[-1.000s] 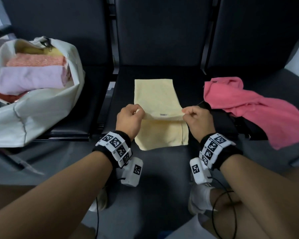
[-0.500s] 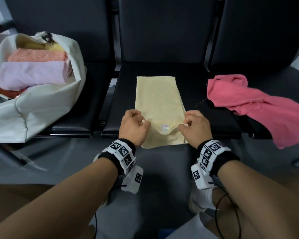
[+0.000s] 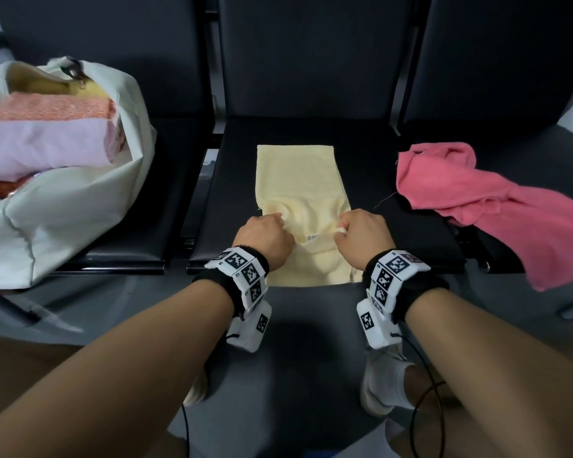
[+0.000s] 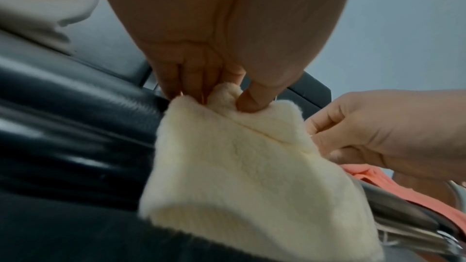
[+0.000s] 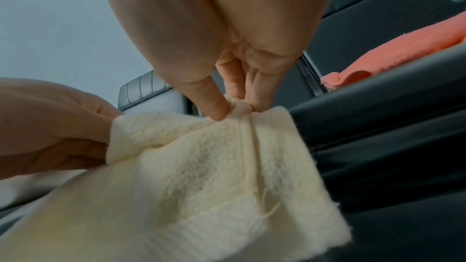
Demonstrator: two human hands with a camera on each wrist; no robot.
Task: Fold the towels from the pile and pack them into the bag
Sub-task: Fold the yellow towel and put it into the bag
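Note:
A pale yellow towel lies lengthwise on the middle black seat, its near end hanging over the front edge. My left hand pinches the towel's left corner between thumb and fingers. My right hand pinches the right corner the same way. A small label shows on the towel edge between the hands. A crumpled pink towel lies on the right seat. The white bag stands on the left seat with folded towels inside.
Black seat backs rise behind the three seats. Grey floor lies under my forearms, and my shoe shows below the right wrist. The pink towel's end droops over the right seat's front edge.
Both hands moved down and toward me with the towel's edge, lowering the raised fold onto the seat. The head view shifted slightly.

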